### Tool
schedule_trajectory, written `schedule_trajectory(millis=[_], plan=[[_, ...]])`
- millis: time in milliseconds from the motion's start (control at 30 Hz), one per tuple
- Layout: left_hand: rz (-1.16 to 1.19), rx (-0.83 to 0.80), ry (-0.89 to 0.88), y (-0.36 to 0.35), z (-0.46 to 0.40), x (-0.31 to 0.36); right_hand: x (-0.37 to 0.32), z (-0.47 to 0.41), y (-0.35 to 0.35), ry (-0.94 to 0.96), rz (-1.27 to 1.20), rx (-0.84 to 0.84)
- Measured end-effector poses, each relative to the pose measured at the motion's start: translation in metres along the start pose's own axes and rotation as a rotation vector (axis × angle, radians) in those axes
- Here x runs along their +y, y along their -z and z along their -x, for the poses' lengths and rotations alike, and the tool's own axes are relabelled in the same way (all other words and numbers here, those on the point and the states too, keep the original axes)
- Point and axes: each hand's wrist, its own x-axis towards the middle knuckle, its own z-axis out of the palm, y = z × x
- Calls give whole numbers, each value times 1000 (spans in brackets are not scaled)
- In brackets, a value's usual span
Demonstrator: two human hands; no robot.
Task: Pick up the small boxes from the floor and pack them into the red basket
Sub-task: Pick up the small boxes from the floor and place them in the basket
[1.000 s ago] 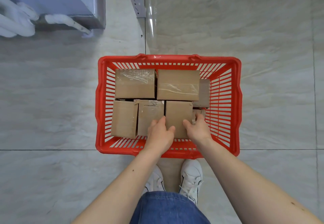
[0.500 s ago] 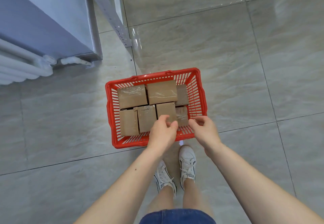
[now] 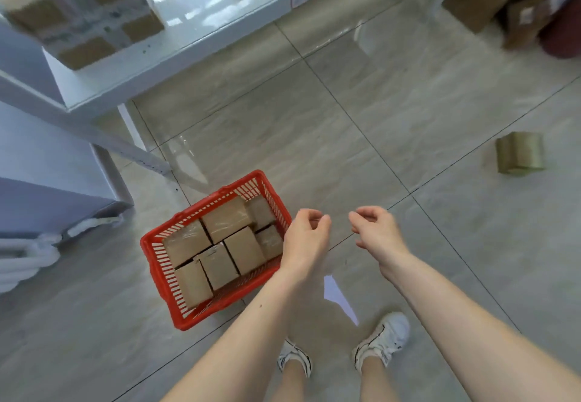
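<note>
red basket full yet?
Nearly full. Red basket holds seven boxes packed tight; one small box remains on the floor.

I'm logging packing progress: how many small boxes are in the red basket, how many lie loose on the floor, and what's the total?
Small boxes in the red basket: 7, starting from the near-left box
Small boxes loose on the floor: 1, the taped box
Total: 8

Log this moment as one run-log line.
left hand empty | right hand empty | red basket holds boxes | small box on floor
</note>
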Motion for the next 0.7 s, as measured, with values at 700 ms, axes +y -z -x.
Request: schedule_trajectory(millis=[700], plan=[[-68,-141,-144,-309,-25,225,-53,-146,364,-8,-155,177]])
